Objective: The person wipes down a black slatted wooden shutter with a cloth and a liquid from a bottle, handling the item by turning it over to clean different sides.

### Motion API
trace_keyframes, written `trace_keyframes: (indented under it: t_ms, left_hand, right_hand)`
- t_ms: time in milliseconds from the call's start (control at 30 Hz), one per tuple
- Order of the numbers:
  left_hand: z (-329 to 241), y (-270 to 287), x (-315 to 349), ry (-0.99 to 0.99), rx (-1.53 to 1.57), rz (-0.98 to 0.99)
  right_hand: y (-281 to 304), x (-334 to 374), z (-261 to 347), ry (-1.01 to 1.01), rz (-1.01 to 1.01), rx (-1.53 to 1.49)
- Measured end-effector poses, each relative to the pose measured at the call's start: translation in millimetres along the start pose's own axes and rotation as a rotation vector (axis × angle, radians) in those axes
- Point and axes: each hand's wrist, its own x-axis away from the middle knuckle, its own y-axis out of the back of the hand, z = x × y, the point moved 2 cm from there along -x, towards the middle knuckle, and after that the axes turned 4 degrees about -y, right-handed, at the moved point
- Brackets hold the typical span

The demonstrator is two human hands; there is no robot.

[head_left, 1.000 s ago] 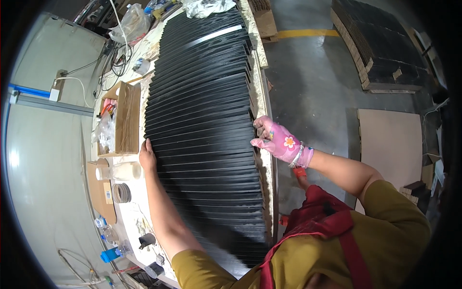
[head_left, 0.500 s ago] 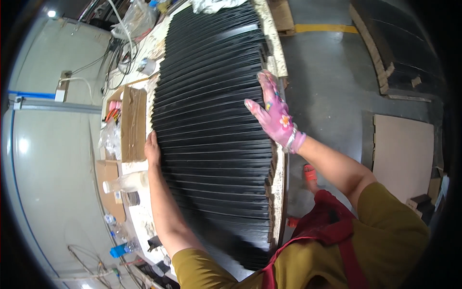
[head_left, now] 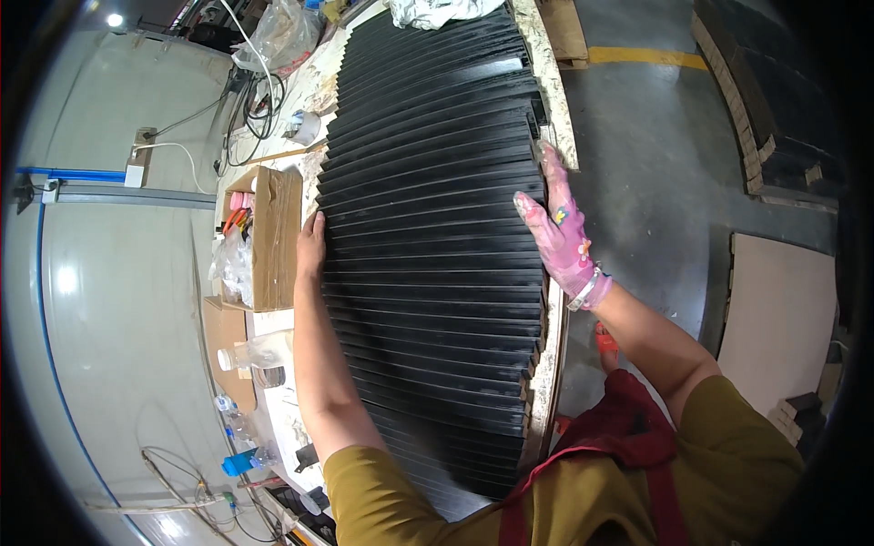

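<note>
I see a long stack of black pleated strips (head_left: 428,246) lying along the workbench (head_left: 546,382), running from 12 o'clock down to 6 o'clock. I judge the pleats mostly squared up, though the ends at 6 o'clock look ragged and unaligned. My left hand (head_left: 310,246), bare and flat, presses the stack's 9 o'clock edge. My right hand (head_left: 557,232), in a pink glove, lies open with fingers spread against the 3 o'clock edge, gripping nothing. A cardboard box (head_left: 273,238) sits just beside the left hand, leaving little room there. Beyond the bench's 3 o'clock edge is open floor (head_left: 655,182).
</note>
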Motion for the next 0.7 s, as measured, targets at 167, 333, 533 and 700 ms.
trace_keyframes:
  t_ms: [167, 333, 533, 700]
  left_hand:
    - [34, 16, -38, 0.036, 0.142, -0.216]
    - [-3, -14, -44, 0.026, -0.215, -0.009]
    - [-42, -19, -68, -0.077, -0.093, -0.094]
    - [-65, -28, -61, -0.212, -0.412, -0.176]
  right_hand:
    - [-8, -32, 3, 0.031, -0.031, 0.095]
    - [-1, -26, 0, 0.044, 0.068, 0.242]
    - [1, -48, 2, 0.204, -0.013, 0.272]
    - [3, -47, -6, 0.101, 0.087, 0.261]
